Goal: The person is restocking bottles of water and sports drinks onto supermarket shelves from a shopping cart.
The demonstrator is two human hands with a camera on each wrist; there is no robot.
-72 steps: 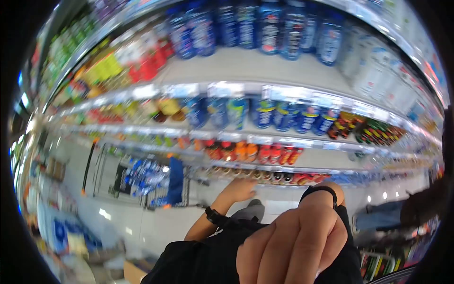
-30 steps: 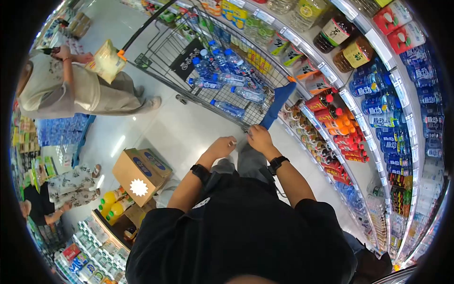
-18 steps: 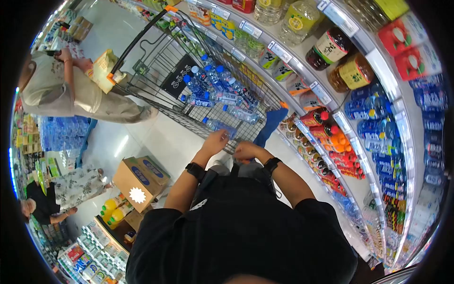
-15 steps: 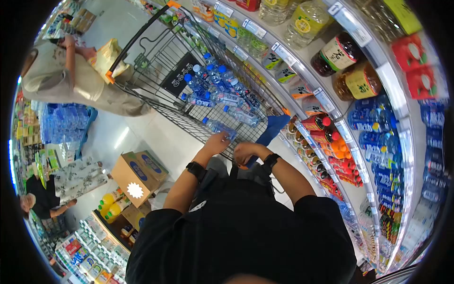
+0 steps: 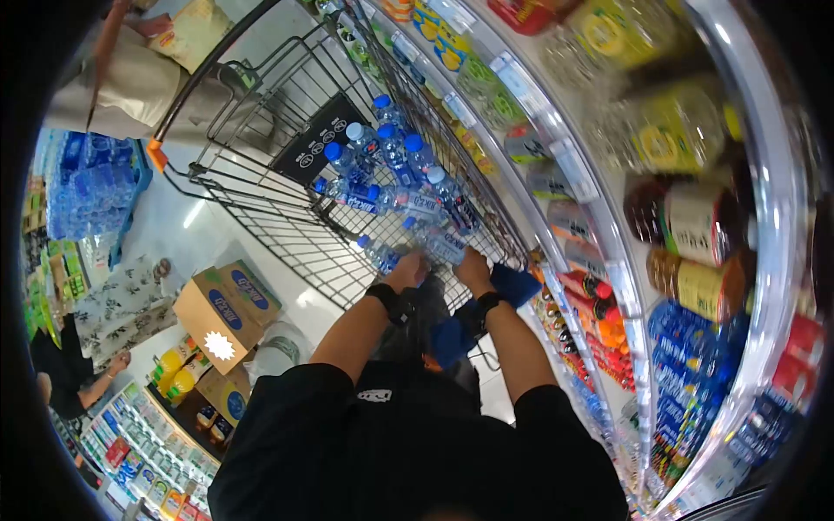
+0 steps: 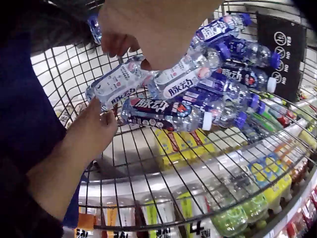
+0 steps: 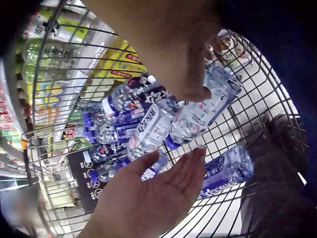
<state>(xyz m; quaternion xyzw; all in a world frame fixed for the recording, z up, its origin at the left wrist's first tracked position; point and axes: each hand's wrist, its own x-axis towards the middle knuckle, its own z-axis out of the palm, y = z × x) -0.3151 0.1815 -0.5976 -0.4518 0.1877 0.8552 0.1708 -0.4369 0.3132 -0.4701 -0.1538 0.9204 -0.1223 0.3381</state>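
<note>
Both hands reach into the front end of a wire shopping cart (image 5: 287,247). My right hand (image 5: 472,271) grips the base end of a clear plastic drink bottle (image 7: 200,111) with a pale label, which lies on its side. Its thumb lies along one side in the right wrist view. My left hand (image 7: 148,198) is beside it, palm showing and fingers nearly straight. Close by the left fingers lies another drink bottle (image 7: 230,171) with a blue label. Several more blue-capped bottles (image 5: 395,156) lie heaped toward the cart's handle end.
A shelf edge (image 5: 573,165) with drinks runs along the cart's right side. A blue cloth flap (image 5: 512,285) hangs at the cart's near end. Cardboard boxes (image 5: 217,304) stand to the left. A person in light trousers (image 5: 139,95) stands beyond the cart.
Both hands have moved forward into the cart, and my right hand has gone from the near rim to the pale-labelled bottle. The cart and shelves look closer.
</note>
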